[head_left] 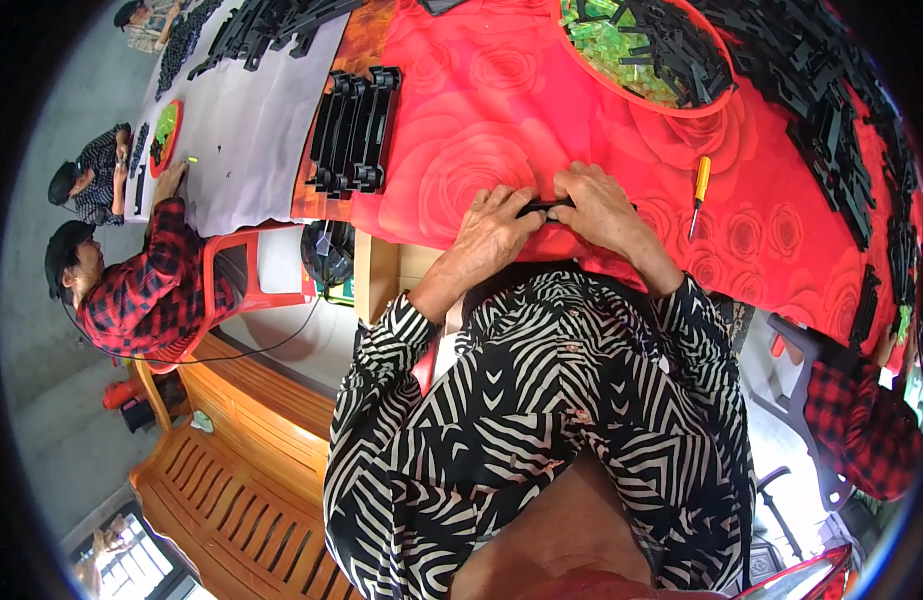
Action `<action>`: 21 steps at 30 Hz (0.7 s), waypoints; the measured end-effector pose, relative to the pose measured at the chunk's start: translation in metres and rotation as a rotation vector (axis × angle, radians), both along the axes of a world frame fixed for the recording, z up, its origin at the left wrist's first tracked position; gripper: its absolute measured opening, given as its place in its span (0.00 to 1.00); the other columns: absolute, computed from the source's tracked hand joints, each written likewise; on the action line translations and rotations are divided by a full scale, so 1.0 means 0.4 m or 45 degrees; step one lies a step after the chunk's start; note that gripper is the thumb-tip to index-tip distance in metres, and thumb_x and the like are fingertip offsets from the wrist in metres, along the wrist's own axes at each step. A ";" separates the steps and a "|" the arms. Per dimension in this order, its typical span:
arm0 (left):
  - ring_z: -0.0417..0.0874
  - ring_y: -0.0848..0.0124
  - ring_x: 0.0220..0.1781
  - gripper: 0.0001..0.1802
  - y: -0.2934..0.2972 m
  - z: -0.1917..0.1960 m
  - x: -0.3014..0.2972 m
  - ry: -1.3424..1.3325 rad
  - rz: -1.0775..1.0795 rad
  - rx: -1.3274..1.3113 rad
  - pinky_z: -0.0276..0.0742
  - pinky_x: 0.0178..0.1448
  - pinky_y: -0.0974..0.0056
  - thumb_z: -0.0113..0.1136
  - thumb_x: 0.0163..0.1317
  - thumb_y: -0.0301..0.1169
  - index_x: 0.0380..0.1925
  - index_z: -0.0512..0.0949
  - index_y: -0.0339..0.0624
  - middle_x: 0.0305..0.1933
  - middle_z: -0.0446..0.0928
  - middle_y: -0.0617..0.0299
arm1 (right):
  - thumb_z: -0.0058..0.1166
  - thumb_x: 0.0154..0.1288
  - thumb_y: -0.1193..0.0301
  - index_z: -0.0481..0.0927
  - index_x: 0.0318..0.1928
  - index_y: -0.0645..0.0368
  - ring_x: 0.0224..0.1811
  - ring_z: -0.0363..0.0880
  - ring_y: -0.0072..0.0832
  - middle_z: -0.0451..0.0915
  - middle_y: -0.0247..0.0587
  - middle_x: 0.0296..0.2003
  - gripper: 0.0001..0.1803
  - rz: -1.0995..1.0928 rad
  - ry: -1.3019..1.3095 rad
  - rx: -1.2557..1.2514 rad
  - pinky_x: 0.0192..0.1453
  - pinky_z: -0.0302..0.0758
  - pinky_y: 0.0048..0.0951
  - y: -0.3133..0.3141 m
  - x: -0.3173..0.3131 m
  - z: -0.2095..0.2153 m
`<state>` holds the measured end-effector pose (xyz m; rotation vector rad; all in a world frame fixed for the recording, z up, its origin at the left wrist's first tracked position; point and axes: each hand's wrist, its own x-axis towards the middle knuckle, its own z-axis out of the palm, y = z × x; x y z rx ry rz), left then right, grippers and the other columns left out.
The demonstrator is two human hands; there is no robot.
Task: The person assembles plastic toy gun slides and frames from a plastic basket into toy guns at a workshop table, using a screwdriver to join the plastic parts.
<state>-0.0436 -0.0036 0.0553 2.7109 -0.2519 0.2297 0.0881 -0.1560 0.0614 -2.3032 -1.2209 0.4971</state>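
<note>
head view: small black part pinched at the table edge, with room to slip

head view, far left: a co-worker in a red plaid shirt point(146, 290) sits at the grey-covered stretch of the table point(251, 130), one hand out on the cloth near a red-rimmed tray point(165, 135). farther in, a stack of black plastic frames point(353, 130) stands on edge where the grey cloth meets the red rose-print tablecloth point(581, 130).

at the centre the person's left hand point(491, 232) and right hand point(603, 208) meet just above the near table edge. both are closed on a small black plastic piece point(544, 208), which lies flat between them on the red cloth; the fingers curl over its ends and only a short strip of it shows. whether it is one part or two being pressed together cannot be told.

the risk, as a judgement: the piece sits close to the table edge, so if a thumb slips under pressure it could jump off the cloth into the person's lap or onto the floor. the smooth cloth may also slide beneath the hands and spoil the alignment. fingertips so tight around a narrow part could get pinched if it snaps shut.

to the right, a yellow-handled screwdriver point(699, 185) lies loose and near the right wrist; a sweep of the forearm could roll it. beyond, a red basin point(631, 95) holds black and green parts, and long rows of black parts point(841, 150) run along the far right side.
</note>
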 end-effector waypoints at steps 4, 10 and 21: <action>0.73 0.55 0.53 0.11 0.006 0.000 0.006 -0.003 -0.018 -0.117 0.70 0.53 0.49 0.59 0.52 0.27 0.38 0.79 0.43 0.52 0.74 0.52 | 0.63 0.51 0.68 0.72 0.33 0.60 0.42 0.70 0.46 0.73 0.47 0.36 0.14 0.030 0.131 -0.038 0.44 0.67 0.44 -0.002 0.009 0.002; 0.77 0.53 0.43 0.11 0.056 0.032 0.026 0.160 0.033 -0.817 0.73 0.48 0.55 0.62 0.52 0.23 0.37 0.77 0.38 0.41 0.76 0.52 | 0.62 0.54 0.67 0.72 0.37 0.59 0.45 0.70 0.46 0.72 0.46 0.39 0.14 0.059 0.137 -0.121 0.46 0.67 0.45 0.000 0.006 0.011; 0.76 0.51 0.45 0.11 0.047 0.027 0.096 0.422 0.041 -0.332 0.73 0.46 0.52 0.62 0.49 0.26 0.33 0.75 0.38 0.37 0.75 0.49 | 0.61 0.55 0.67 0.71 0.42 0.61 0.48 0.70 0.47 0.72 0.49 0.42 0.18 0.039 0.091 -0.035 0.47 0.68 0.48 -0.010 -0.007 -0.002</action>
